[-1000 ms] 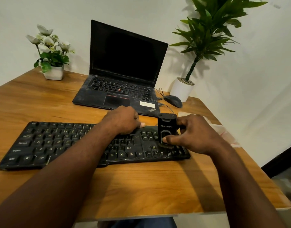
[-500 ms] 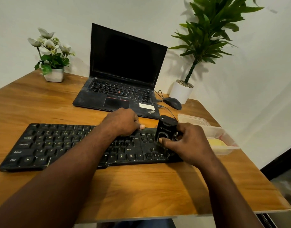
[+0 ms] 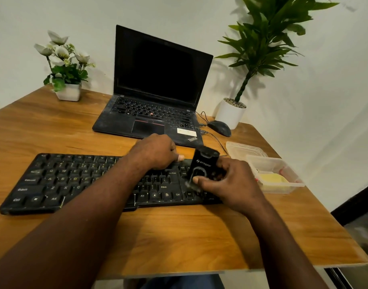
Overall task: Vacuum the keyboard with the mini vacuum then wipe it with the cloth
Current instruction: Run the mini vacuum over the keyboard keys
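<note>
Firmly, the right hand [image 3: 231, 182] clasps the black mini vacuum [image 3: 202, 165]: the thumb presses across its front face and the fingers wrap round its far side. The vacuum leans slightly, its blurred lower end down on the right-hand keys of the black keyboard [image 3: 74, 180]. Just left of that grip, the left hand [image 3: 156, 151] rests curled on the keyboard's far rows, thumb pointing at the vacuum; its fingertips are hidden, so whether they hook the edge is unclear. Just right sits a clear plastic container [image 3: 291, 184].
</note>
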### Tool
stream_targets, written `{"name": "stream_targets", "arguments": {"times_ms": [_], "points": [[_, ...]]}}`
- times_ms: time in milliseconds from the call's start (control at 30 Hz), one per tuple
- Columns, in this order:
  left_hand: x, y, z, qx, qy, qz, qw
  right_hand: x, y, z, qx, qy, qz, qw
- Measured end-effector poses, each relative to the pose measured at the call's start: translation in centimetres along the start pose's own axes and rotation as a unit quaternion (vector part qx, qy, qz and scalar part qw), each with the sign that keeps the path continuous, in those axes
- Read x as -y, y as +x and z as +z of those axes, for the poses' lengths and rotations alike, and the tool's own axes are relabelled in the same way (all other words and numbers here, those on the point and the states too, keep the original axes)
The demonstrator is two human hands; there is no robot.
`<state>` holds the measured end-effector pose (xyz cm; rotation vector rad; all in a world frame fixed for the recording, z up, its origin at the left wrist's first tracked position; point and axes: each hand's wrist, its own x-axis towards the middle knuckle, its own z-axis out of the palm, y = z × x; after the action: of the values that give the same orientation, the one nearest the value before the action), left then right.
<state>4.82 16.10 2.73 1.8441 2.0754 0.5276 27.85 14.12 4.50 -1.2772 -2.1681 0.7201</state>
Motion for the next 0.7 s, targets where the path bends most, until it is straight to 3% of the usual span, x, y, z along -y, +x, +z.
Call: {"name": "stream_targets", "arguments": {"times_ms": [100,233,367,467,533,600,667,700], "points": [[-0.1,-0.1,0.0,0.001,-0.002,-0.002,1.0,-0.3,0.4,-0.3,-0.082,-0.034,-0.007,0.996],[0.1,0.0,0.0,-0.001,0.0,0.001,1.0,0.2,-0.2,0.3,0.032,0.039,-0.002,0.999],[0.0,-0.1,0.1,-0.003,0.007,0.002,1.0,0.4,0.4,0.6,-0.094,-0.04,-0.002,0.995],[0.2,0.1,0.2,-0.004,0.004,0.003,1.0,0.8,0.4,1.0,-0.005,0.031,0.0,1.0],[0.2,0.2,0.2,-0.007,0.009,0.002,1.0,0.8,0.7,1.4,-0.022,-0.024,-0.008,0.999],[0.0,0.1,0.1,-0.007,0.011,0.001,1.0,0.9,1.1,1.6,-0.096,-0.128,-0.03,0.987],[-0.1,0.0,0.0,-0.001,0.009,-0.001,1.0,1.5,0.9,1.3,-0.056,-0.097,-0.034,0.993],[-0.1,-0.1,0.0,0.004,0.008,-0.004,1.0,1.7,0.6,1.0,0.008,-0.054,-0.029,0.998]]}}
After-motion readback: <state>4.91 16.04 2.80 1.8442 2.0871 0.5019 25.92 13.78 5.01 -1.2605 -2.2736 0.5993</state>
